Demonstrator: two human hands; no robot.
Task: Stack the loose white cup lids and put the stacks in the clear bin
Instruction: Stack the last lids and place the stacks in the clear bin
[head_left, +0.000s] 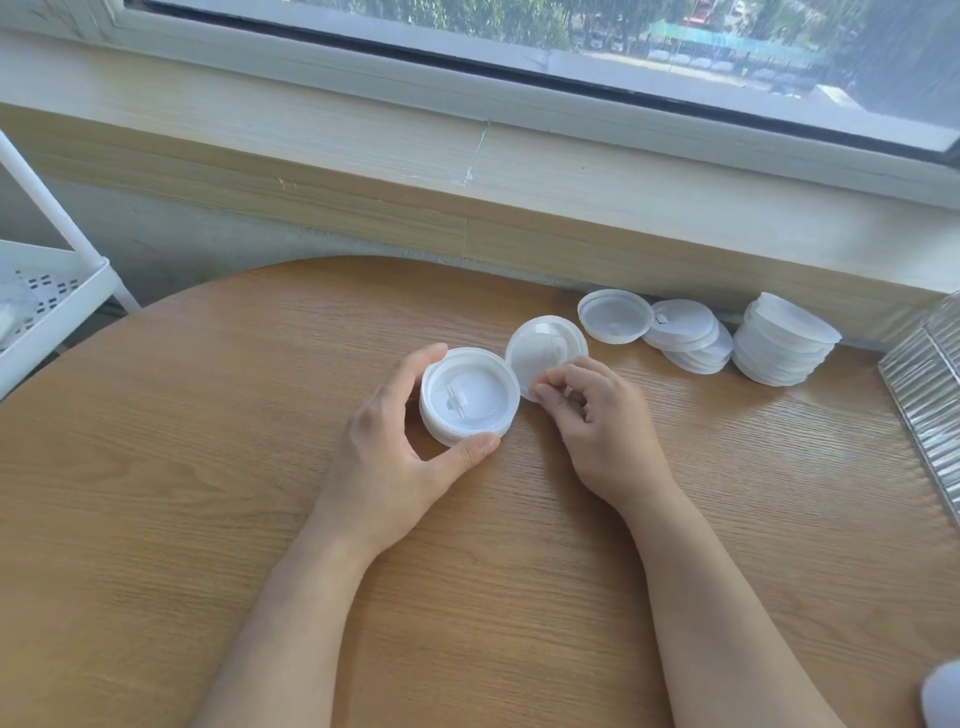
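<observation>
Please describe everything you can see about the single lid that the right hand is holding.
The single lid is round, white and slightly translucent, like thin plastic, with a raised rim. It stands tilted on its edge, its face toward the camera. The right hand pinches its lower edge. It sits just right of the short stack held by the left hand.

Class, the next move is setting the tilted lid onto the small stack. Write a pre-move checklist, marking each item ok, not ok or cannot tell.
1. Left hand has a grip on the small stack of white plastic lids: ok.
2. Right hand pinches the tilted single white lid: ok.
3. Stack top uncovered: ok.
4. Tilted lid faces the same way as the stack: cannot tell.
5. Clear ribbed plastic bin within reach: cannot tell.
</observation>
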